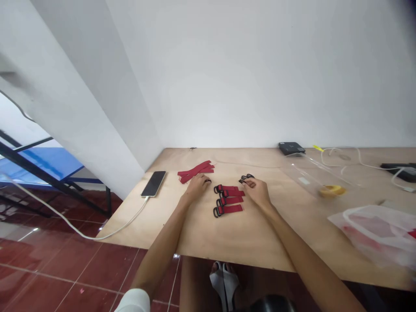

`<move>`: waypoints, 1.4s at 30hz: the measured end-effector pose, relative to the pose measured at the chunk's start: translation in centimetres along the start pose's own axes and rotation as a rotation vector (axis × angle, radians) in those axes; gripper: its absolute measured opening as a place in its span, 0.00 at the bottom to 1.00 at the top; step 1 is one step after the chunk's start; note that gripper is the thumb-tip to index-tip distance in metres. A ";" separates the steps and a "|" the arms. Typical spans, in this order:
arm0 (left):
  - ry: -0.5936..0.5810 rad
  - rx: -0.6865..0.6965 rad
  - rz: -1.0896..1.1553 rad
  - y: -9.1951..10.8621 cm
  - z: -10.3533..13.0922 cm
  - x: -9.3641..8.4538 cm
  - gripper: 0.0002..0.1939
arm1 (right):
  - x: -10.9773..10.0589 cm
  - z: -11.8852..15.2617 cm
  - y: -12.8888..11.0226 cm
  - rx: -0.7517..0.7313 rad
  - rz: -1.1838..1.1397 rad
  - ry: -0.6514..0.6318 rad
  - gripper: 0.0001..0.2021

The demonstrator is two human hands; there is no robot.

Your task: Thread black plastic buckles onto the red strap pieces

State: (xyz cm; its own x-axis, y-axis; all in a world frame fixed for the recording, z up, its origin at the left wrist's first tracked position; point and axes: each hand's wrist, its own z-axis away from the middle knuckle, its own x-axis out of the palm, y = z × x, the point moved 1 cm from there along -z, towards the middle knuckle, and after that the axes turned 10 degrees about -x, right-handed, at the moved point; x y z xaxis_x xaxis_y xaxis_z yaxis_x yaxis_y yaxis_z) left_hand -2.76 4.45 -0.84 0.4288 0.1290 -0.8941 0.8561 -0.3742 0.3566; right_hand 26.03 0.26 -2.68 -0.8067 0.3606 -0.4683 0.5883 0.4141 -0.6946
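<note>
Buckled straps: four red straps with black buckles, the buckled straps (231, 200) lie on the worktop (201, 234) in a rough column between the hands, buckle ends leftward, tails rightward.
Left hand (196, 188): just left of the buckled straps and slightly toward the wall (227, 86); fingers curled down, a small dark piece (208, 180) at their tips, whether gripped or merely touched I cannot tell.
Right hand (258, 190): right of the buckled straps; thumb and fingers look pinched on one of the loose black buckles (247, 177).
Red strips (195, 170): beyond and left of the buckled straps, crossed in a loose pile, no buckles visible on them.
Step in hand: by my judgement, handling of small black parts, both hands busy at either side of the buckled straps.
Next move calls for: likely a fine fingertip pinch that lifts one buckle from its neighbours without nudging the buckled straps.
Front edge: on the near side of the buckled straps, past a stretch of wood; both forearms cross it.
Left room: limited by the phone (154, 184), well left of the buckled straps, whose white cable (94, 238) runs over the edge and could snag a sleeve.
Right room: wood surface, then, well right of the buckled straps, a clear plastic tray (303, 181), yellow roll (338, 190) and plastic bag (383, 225).
</note>
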 end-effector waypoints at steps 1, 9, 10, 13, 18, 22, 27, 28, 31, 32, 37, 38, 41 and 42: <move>-0.002 -0.002 0.002 0.0 0.0 -0.1 0.14 | 0.0 0.0 0.0 0.002 -0.005 -0.005 0.11; 0.142 -0.240 -0.033 -2.9 -0.5 -1.9 0.17 | -0.1 -0.1 -0.2 0.022 0.012 -0.032 0.12; 0.169 -0.289 -0.048 -3.5 -0.5 -2.1 0.18 | -0.1 -0.1 -0.2 0.023 0.013 -0.033 0.12; 0.193 -0.382 -0.081 -4.6 -0.4 -2.3 0.18 | -0.1 -0.1 -0.3 0.029 0.015 -0.041 0.12; 0.147 -0.410 -0.105 -4.5 -0.4 -1.6 0.17 | -0.3 -0.2 -0.2 0.037 0.048 -0.061 0.12; 0.134 -0.421 -0.089 -4.2 -0.4 -1.5 0.17 | -0.6 -0.3 0.1 0.016 0.173 -0.134 0.12; 0.140 -0.432 -0.036 -4.1 -0.3 -1.7 0.15 | -0.7 -0.4 0.1 0.016 0.236 -0.165 0.11; 0.145 -0.433 -0.020 -4.1 -0.3 -1.7 0.13 | -0.7 -0.4 0.0 0.025 0.235 -0.165 0.11; 0.156 -0.423 0.047 -3.9 -0.4 -1.9 0.10 | -0.6 -0.3 0.0 0.048 0.224 -0.163 0.11; 0.155 -0.414 0.079 -3.8 -0.4 -2.0 0.09 | -0.6 -0.3 0.0 0.054 0.218 -0.162 0.10; 0.091 -0.305 0.286 -2.6 -0.6 -2.7 0.14 | -0.7 -0.4 -0.1 0.089 0.127 -0.135 0.10; 0.070 -0.275 0.330 -2.3 -0.6 -2.9 0.16 | -0.7 -0.4 -0.2 0.116 0.052 -0.108 0.09; -0.017 -0.173 0.552 -1.1 -0.4 -3.3 0.20 | -0.6 -0.6 -0.6 0.246 -0.257 -0.019 0.10; -0.050 -0.138 0.634 -0.6 -0.2 -3.4 0.22 | -0.5 -0.6 -0.7 0.287 -0.341 -0.004 0.11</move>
State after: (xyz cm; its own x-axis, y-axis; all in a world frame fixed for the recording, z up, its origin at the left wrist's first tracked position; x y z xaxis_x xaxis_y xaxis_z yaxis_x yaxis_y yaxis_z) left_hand -4.73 4.42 2.07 0.8523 -0.1220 -0.5087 0.4715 -0.2421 0.8480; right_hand 26.05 0.30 -1.59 -0.9524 0.2402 -0.1877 0.2493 0.2596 -0.9330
